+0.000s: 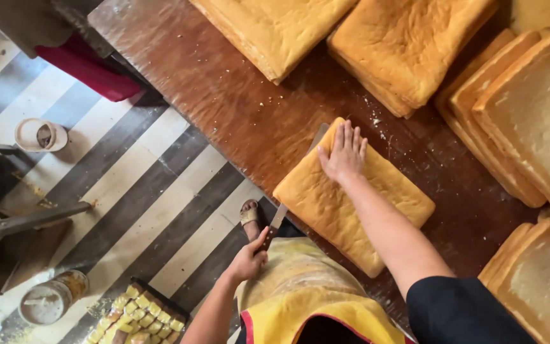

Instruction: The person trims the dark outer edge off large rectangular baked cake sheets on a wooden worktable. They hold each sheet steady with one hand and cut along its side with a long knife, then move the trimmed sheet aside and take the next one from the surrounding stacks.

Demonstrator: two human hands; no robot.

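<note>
Our left hand (249, 258) has a tight grip on the knife (286, 204), its blade along the bread slab's (351, 200) edge. Our right hand (344, 153) presses flat on top. No cut shows yet.

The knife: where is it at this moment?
In the head view, the knife is held in the left hand, its blade along the left edge of the sponge cake slab.

One knife (280, 216), one apron (313, 299), two jars (52, 298), one tray of cut pieces (141, 315).
</note>
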